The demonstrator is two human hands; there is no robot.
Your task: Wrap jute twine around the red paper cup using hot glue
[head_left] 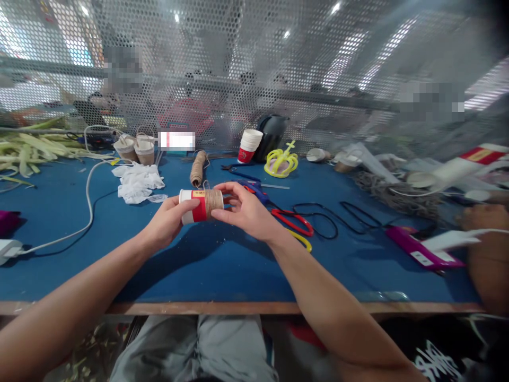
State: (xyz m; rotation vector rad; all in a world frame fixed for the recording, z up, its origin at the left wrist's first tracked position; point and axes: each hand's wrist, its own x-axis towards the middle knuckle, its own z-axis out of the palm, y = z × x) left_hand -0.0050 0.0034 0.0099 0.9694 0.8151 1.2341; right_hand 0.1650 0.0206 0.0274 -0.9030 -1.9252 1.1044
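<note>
A red and white paper cup (pixel 199 207) lies on its side in the air over the blue table, held between both hands. Brown twine (pixel 214 204) is wound in several turns around the part of it on the right. My left hand (pixel 167 217) grips the left end, thumb across the red band. My right hand (pixel 244 209) curls around the twine-wrapped end, its thumb below and fingers above. Just behind the cup lies a spool of twine (pixel 198 170), with a loose strand near the cup's top. Fingers on the cup's far side are hidden.
Behind are stacked paper cups (pixel 250 146), a yellow crown-shaped piece (pixel 280 162) and white gloves (pixel 139 182). To the right lie a blue-handled tool (pixel 254 191), red-handled scissors (pixel 294 222), black cable and a purple power strip (pixel 421 249). Another person's arm (pixel 489 249) reaches in at far right.
</note>
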